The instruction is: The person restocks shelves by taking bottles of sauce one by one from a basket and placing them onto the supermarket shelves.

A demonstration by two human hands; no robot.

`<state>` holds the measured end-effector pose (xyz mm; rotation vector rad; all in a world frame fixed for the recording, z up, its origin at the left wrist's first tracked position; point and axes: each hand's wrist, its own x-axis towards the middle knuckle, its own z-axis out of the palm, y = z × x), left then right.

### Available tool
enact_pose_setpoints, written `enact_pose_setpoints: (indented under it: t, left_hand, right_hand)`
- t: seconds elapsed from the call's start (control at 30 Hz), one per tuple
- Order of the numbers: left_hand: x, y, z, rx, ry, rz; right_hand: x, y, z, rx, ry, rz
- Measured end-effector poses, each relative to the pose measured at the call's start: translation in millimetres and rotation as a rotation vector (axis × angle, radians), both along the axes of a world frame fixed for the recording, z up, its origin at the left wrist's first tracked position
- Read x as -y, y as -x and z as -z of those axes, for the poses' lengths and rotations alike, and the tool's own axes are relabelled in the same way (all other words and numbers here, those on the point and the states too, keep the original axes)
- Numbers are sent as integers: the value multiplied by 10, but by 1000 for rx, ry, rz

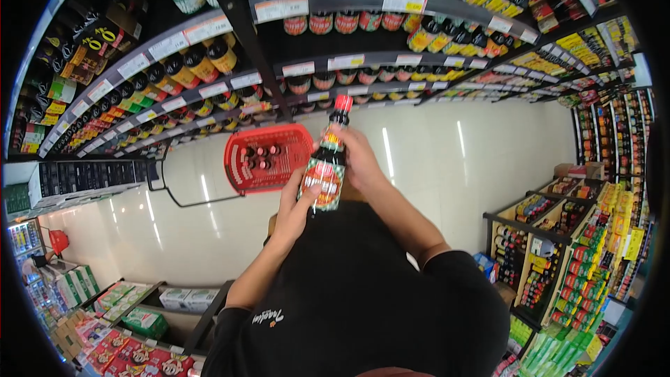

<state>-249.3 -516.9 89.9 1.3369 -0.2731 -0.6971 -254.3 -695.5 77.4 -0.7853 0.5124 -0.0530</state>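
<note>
A dark sauce bottle point(328, 173) with a red cap and a red-and-green checked label is held tilted in front of my chest. My left hand point(296, 199) is closed around its lower body, thumb across the label. Around its neck, just under the cap, my right hand point(354, 152) is closed. Beyond my left hand, a red shopping basket point(237, 141) stands on the floor with several dark red-capped bottles point(262, 151) inside.
Curved-looking shelves point(335, 0) full of sauce bottles run along the front. A display rack point(537, 237) stands to the right, and low shelves with boxed goods point(125, 297) are behind on the left. Pale shiny floor point(433, 167) lies between them.
</note>
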Motion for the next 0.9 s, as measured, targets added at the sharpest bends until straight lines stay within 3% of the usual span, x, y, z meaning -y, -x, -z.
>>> enact_pose_setpoints:
  t: [0.9]
  left_hand:
    - [-140, 52, 138, -104, 3, -24]
  right_hand:
    - [-155, -22, -1, -57, -6, 3]
